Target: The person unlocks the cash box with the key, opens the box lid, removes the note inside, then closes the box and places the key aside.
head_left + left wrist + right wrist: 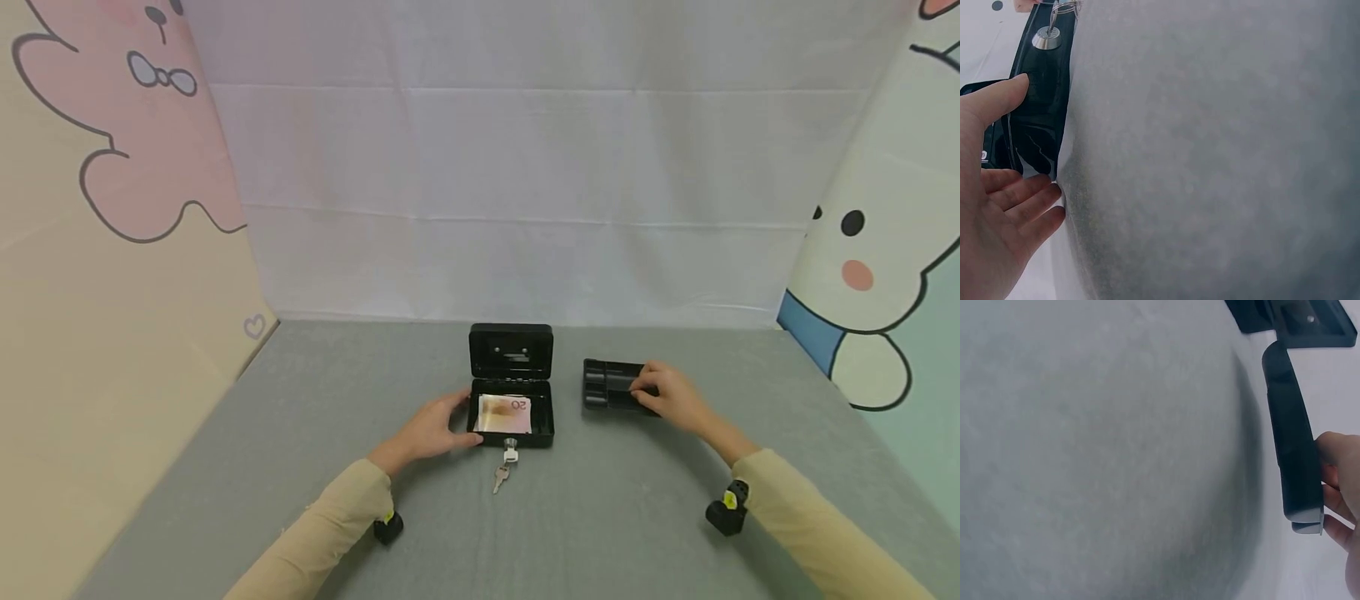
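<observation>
The left hand (433, 431), fingers relaxed, rests against the open cash box (512, 392) on the desk (300, 417); its banknote (505, 413) apparently reads "20". The right hand (670, 395) grips the black tray (607, 385) beside it.

The scene is viewed from above and behind by the head camera, facing forward. The cash box (512, 392) is seen close, at table level, from the left wrist; the tray (1291, 425) likewise from the right.
</observation>
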